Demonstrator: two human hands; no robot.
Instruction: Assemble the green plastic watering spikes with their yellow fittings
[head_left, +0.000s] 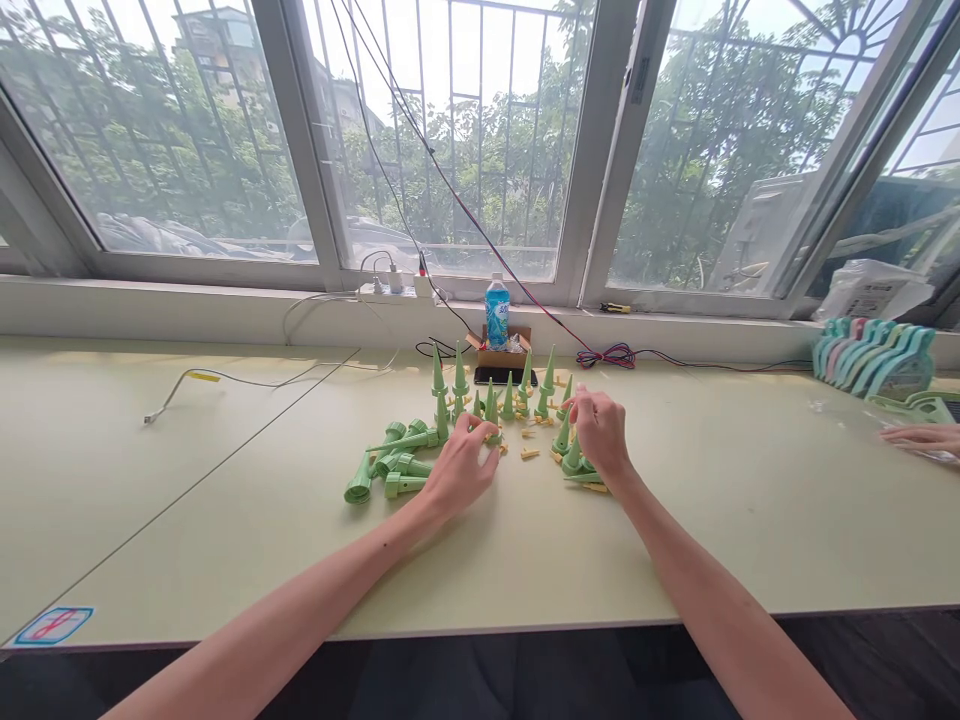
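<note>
My left hand [463,462] has its fingers curled round the base of a green plastic spike [492,408], whose tip points up. My right hand [600,425] is closed in a pinch above more green spikes [571,458] on the right; what its fingertips hold is hidden. Several green spikes [438,370] stand upright behind and between my hands, some with small yellow pieces at their sides. Loose yellow pieces [529,454] lie on the table between my hands. To the left of my left hand, green hollow spikes [360,484] lie on their sides in a pile.
A blue bottle [497,313] rises from a small cardboard box [517,350] by the wall. Coiled wires [606,355] and a grey cable [247,382] run across the table [262,540]. Pastel plastic hangers [870,358] stand at right, near another person's hand [924,437].
</note>
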